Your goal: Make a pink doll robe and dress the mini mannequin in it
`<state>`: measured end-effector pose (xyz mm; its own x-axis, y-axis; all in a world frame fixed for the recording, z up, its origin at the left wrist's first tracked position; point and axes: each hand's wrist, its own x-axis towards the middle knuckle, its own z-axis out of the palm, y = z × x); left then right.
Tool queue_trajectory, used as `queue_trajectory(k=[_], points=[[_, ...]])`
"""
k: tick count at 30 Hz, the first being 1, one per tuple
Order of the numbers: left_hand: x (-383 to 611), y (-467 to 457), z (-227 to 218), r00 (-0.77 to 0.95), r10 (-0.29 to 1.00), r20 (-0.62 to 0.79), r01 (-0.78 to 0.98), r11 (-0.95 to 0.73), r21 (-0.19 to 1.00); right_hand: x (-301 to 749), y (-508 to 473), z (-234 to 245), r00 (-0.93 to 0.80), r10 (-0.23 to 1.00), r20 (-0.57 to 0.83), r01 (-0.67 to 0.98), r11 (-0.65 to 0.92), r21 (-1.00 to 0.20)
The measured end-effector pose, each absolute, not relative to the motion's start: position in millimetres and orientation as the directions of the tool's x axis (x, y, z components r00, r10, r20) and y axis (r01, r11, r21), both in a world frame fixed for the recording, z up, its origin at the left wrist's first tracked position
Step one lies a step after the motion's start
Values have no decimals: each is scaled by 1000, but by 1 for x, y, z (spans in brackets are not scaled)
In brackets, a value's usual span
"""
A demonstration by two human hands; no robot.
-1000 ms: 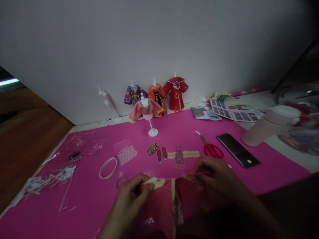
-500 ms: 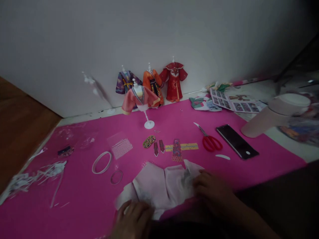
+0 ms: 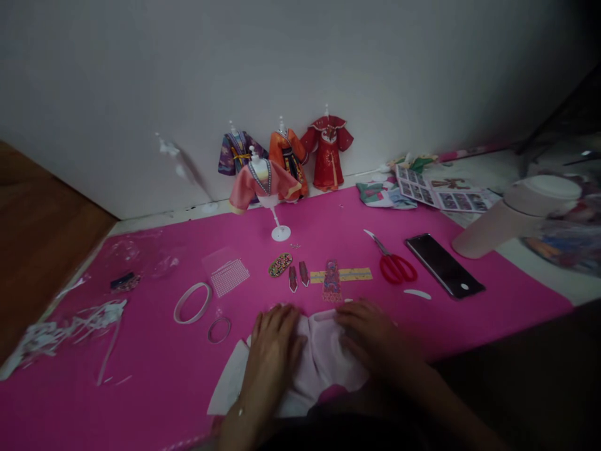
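A pale, whitish-pink piece of cloth (image 3: pixel 323 357) lies spread over the pink mat in front of me, creased down its middle. My left hand (image 3: pixel 275 347) rests on its left half, fingers stretched toward the upper edge and thumb apart. On the upper right of the cloth lies my right hand (image 3: pixel 370 332), its fingers reaching inward and its thumb lower down. A strip of the top edge between the hands looks folded over. Both palms hide parts of the cloth. Just beyond sit a patterned red fabric strip (image 3: pixel 332 280) and two small dark-red pointed pieces (image 3: pixel 298 277).
Red-handled scissors (image 3: pixel 397 268), a phone (image 3: pixel 444 264) and a tumbler (image 3: pixel 493 219) stand or lie rightward. Leftward are a tape roll (image 3: pixel 192 303), a thin ring (image 3: pixel 218 330), a bead sheet (image 3: pixel 230 277) and white scraps (image 3: pixel 61 326). A doll stand wears a pink top (image 3: pixel 263 185).
Both hands have moved up from the cloth's lower and side edges onto its upper part, closer together. The cloth's top edge now lies flatter, its raised corners gone from view.
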<state>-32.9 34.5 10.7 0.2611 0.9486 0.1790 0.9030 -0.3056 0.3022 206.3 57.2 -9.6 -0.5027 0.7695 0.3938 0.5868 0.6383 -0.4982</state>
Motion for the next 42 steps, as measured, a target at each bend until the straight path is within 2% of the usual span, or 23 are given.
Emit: queue_trajectory(k=[6,15,17,21,23,26,31,37,42], points=[[-38,37,15,177,971,159,933,-217,288,196,65,-32,-423,797,431,624,601,-499],[-54,29,4,36,942,334,967,-118,228,199,75,-41,-337,774,536,660,600,-451],[-52,20,-2,96,920,381,955,-193,225,198,71,-42,-328,758,564,659,611,-438],[-41,8,-11,332,829,450,840,-477,259,195,59,-43,-385,680,624,589,702,-401],[-37,6,-14,367,838,404,843,-484,237,195,56,-43,-496,633,594,534,762,-366],[-39,6,-17,396,875,279,885,-445,137,196,57,-44,-634,619,464,538,784,-310],[-46,1,-19,422,894,150,899,-434,61,201,59,-44,-657,657,370,587,753,-296],[-42,-5,-19,403,907,124,911,-410,40,211,53,-41,-663,639,390,564,769,-302],[-36,-6,-17,370,924,102,926,-375,39,218,43,-34,-694,627,354,558,779,-286]])
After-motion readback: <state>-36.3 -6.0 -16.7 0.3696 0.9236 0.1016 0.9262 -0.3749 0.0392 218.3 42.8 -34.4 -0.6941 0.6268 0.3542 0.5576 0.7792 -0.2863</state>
